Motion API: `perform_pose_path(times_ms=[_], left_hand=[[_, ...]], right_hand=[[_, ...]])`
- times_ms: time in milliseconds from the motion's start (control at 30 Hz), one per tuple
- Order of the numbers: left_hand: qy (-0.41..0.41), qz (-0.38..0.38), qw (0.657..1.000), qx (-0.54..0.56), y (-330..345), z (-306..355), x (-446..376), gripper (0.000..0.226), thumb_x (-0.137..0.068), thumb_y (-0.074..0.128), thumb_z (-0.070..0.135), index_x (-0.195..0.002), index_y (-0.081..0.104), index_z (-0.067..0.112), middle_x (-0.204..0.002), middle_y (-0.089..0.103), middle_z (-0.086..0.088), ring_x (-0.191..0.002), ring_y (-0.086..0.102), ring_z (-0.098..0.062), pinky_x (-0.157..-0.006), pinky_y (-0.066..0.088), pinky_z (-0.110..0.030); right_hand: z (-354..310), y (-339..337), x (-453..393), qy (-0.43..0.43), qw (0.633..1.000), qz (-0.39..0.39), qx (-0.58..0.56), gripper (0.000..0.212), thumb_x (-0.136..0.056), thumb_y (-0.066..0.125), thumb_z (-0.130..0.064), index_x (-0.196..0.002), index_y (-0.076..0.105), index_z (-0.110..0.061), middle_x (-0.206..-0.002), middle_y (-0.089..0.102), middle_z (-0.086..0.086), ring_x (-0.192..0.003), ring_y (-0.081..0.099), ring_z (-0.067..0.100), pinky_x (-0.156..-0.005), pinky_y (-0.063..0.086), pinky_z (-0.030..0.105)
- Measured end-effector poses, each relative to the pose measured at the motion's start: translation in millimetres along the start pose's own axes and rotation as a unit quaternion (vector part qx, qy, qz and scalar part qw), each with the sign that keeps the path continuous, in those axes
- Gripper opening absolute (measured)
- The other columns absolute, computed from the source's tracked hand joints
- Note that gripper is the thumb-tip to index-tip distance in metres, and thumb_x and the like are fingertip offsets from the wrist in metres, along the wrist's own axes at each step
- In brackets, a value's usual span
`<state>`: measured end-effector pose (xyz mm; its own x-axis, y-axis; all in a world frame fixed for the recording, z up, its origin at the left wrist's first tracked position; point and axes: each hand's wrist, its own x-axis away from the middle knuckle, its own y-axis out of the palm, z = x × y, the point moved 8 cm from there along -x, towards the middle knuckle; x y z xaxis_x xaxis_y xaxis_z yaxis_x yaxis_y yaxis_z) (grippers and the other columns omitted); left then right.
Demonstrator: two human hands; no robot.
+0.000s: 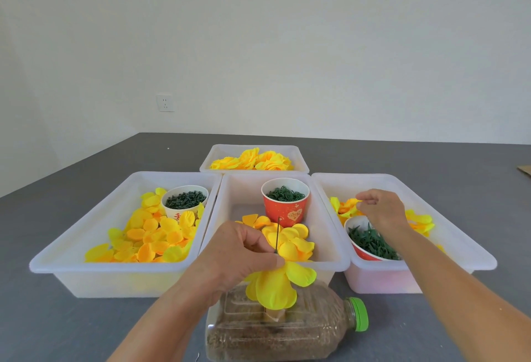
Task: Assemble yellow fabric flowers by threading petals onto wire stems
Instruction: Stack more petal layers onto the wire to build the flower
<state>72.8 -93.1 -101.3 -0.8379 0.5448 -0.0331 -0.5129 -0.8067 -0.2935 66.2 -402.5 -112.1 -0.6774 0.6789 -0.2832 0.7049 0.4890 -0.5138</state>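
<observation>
Wire (pixel 278 236) is standing upright at near centre, your left hand (pixel 241 255) pinching the flower (pixel 275 284) at its base, while your right hand (pixel 382 211) is pinching a petal (pixel 349 206) far right.

The left hand (pixel 241 255) is pinching a half-built yellow flower (pixel 275 284) on an upright wire stem (pixel 277 235) above a bottle (pixel 281 330) lying on the grey table (pixel 86 327). The right hand (pixel 382 209) is pinching a petal (pixel 352 208) in the right tray (pixel 465 249). Four white trays are holding petals, finished flowers and cups of green parts.
</observation>
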Motion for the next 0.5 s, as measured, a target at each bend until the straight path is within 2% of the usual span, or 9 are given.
perform_pose_path(times_ms=[67, 267, 500], left_hand=[[0.0, 0.0, 1.0, 0.002, 0, 0, 0, 0.012, -0.068, 0.079, 0.002, -0.062, 0.069, 0.004, -0.064, 0.063, -0.008, -0.062, 0.053, -0.013, -0.058, 0.045, -0.02], [-0.001, -0.003, 1.0, 0.011, 0, -1, -2, 0.015, -0.068, 0.079, 0.0, -0.059, 0.068, 0.006, -0.055, 0.06, -0.001, -0.051, 0.049, -0.006, -0.05, 0.041, -0.014], [-0.001, -0.002, 1.0, 0.02, -1, -2, 0, 0.013, -0.066, 0.08, 0.001, -0.061, 0.07, 0.005, -0.057, 0.063, -0.001, -0.053, 0.053, -0.006, -0.052, 0.044, -0.015]], right_hand=[[3, -5, 0, -0.002, 1.0, 0.004, -0.005, 0.019, -0.081, 0.061, 0.001, -0.096, 0.071, -0.006, -0.093, 0.067, 0.009, -0.089, 0.059, 0.019, -0.085, 0.046, 0.032], [9, -18, 5, -0.006, 0.999, -0.003, -0.044, 0.013, -0.083, 0.062, -0.002, -0.088, 0.071, -0.01, -0.088, 0.069, 0.009, -0.086, 0.061, 0.02, -0.08, 0.047, 0.033], [11, -21, 7, -0.024, 0.999, -0.011, -0.029, 0.012, -0.084, 0.062, -0.002, -0.091, 0.071, -0.006, -0.088, 0.07, 0.011, -0.083, 0.059, 0.019, -0.077, 0.046, 0.03]])
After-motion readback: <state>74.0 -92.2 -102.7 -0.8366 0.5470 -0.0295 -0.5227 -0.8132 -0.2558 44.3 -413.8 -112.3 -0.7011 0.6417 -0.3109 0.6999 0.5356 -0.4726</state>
